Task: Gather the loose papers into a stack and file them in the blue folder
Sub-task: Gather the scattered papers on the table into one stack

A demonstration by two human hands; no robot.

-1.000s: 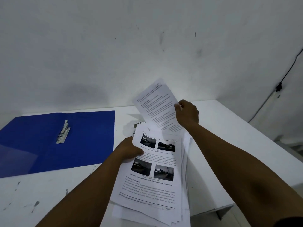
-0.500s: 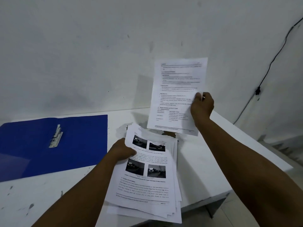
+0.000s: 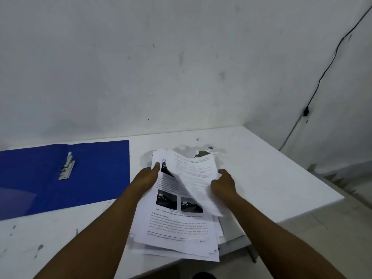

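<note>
A loose stack of printed papers (image 3: 177, 224) with photos on the top page lies over the table's front edge. My left hand (image 3: 147, 178) grips the stack's left side, thumb on top. My right hand (image 3: 223, 184) pinches a single text sheet (image 3: 193, 172) by its right edge; the sheet curls down onto the top of the stack. The blue folder (image 3: 96, 174) lies open flat at the left, its metal clip (image 3: 67, 167) facing up, with a clear cover flap toward the near left.
The white table (image 3: 271, 178) has chipped paint behind the papers and dark specks near the front left. Its right edge drops off to the floor. A white wall stands close behind, with a black cable (image 3: 322, 77) running down it at the right.
My right hand has brought the single sheet down from up in front of the wall onto the stack. My left hand kept its grip on the stack.
</note>
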